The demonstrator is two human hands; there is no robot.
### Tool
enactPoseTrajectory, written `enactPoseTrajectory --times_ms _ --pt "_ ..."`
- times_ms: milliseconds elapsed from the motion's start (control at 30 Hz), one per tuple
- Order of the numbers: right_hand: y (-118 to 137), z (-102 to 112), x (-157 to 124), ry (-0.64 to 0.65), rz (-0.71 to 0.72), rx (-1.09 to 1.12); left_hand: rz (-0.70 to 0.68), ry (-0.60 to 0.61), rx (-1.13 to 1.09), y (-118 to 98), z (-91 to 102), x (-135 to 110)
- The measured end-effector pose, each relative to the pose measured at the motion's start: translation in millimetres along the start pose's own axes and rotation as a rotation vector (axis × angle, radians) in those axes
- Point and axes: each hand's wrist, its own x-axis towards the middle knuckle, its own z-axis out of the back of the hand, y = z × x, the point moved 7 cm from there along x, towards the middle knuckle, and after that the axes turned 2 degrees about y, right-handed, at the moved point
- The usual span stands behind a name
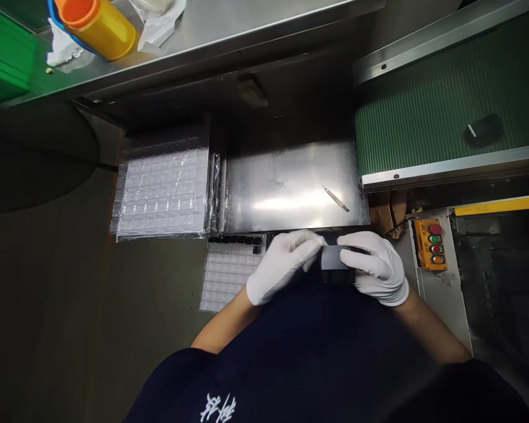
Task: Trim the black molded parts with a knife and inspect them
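Note:
Both hands wear white gloves and meet just below the steel work plate (pixel 291 188). My right hand (pixel 377 267) is closed round a small dark rectangular part (pixel 335 261). My left hand (pixel 284 264) pinches the same part at its left end, fingers curled. A clear blister tray (pixel 227 273) with a row of dark parts along its top edge lies just left of my left hand.
A stack of clear blister trays in plastic wrap (pixel 163 191) lies at the left. Thin metal tweezers (pixel 335 198) rest on the plate. A green conveyor belt (pixel 441 111) carries a dark part (pixel 482 129). A button box (pixel 432 244) sits at the right. A yellow cup (pixel 99 26) stands on the shelf.

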Motion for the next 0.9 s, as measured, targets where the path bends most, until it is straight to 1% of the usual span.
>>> enactPoseTrajectory --times_ms 67,133,267,367,467,600,733,900 --pt "0.5 -1.9 1.3 0.017 0.023 -0.06 0.103 0.075 -0.092 5.2 -6.7 0.8" --pt "-0.8 -4.6 2.5 0.013 -0.01 0.003 0.137 0.09 -0.146 6.9 -9.5 2.4" --pt "-7.1 -8.8 1.1 -0.042 -0.185 0.217 0.125 0.072 -0.214 7.6 -11.4 5.5" --pt "-12.0 -10.7 -4.1 -0.059 -0.327 0.216 0.11 0.055 -0.226 8.9 -10.1 5.9" --pt "-14.8 -11.3 -8.6 -0.085 -0.4 0.233 0.077 0.086 -0.256 9.0 -10.8 5.6" --pt "-17.0 -13.1 -8.4 -0.105 -0.442 0.269 0.065 0.092 -0.295 9.2 -10.7 4.7" --pt "-14.8 -15.0 -2.8 -0.076 -0.426 0.245 0.075 0.054 -0.293 8.4 -9.5 3.1" --pt "-12.4 -16.2 -1.5 -0.073 -0.417 0.265 0.077 0.039 -0.28 8.8 -8.9 0.9"
